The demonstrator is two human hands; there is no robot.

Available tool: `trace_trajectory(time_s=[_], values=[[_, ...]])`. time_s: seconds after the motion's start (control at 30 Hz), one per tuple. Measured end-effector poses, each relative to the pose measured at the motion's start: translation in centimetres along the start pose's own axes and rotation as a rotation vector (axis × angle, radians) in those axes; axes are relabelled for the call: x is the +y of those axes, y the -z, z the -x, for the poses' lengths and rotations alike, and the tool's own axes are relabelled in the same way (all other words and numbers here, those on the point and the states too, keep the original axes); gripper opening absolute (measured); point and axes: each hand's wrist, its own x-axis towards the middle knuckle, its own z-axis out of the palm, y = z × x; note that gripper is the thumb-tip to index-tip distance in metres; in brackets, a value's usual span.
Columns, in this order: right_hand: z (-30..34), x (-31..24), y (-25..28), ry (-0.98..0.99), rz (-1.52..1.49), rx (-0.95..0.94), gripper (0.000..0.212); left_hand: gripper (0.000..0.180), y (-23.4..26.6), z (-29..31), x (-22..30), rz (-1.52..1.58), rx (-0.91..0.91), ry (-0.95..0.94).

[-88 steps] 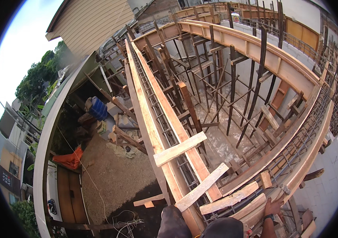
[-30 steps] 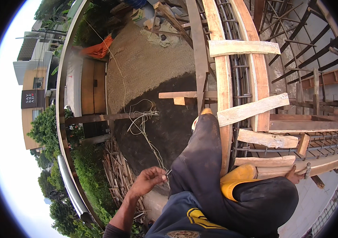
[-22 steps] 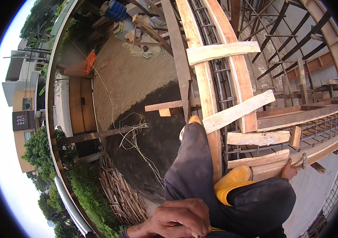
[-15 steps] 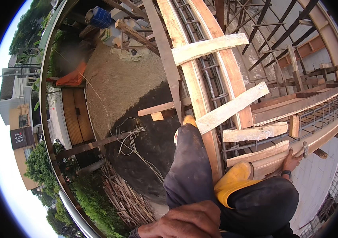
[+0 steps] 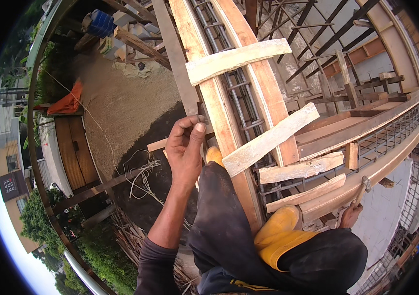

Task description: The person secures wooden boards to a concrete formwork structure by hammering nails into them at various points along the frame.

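My left hand (image 5: 185,147) is raised beside the left formwork board (image 5: 219,108), thumb and fingers pinched together. Whatever sits in that pinch is too small to make out. Low on the right, my right hand (image 5: 351,215) is closed around the handle of a hammer (image 5: 365,184), its head pointing up by the outer side board (image 5: 381,162). Two pale wooden cleats, an upper one (image 5: 239,60) and a slanted one (image 5: 271,140), lie across the formwork. Two short planks, one whitish-stained (image 5: 302,168) and one plain (image 5: 307,192), lie nearer my yellow boot (image 5: 278,221).
Steel rebar (image 5: 239,86) runs between the boards, and a rebar cage (image 5: 391,137) fills the right-hand beam form. Far below on the left are a gravel pile (image 5: 121,103), tangled cord (image 5: 145,177) and stacked scrap wood (image 5: 131,236). Dark poles (image 5: 337,44) cross at upper right.
My left hand has come up from over my lap to beside the left board, fingers pinched. My right hand has drawn back from the outer board with the hammer. The view has shifted slightly.
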Motion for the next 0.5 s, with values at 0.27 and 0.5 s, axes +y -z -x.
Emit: trace_trajectory(time_s=[0.27,0.5], values=[[5.5,-21.2,4.6,0.113,-0.525,-0.367,0.033,0.024,1.7,-20.1,-10.1,-0.38,0.176,-0.286],[9.0,-38.2,0.8,0.244,-0.525,-0.892,0.04,0.025,0.0,-22.0,-12.7,-0.452,0.231,-0.287]])
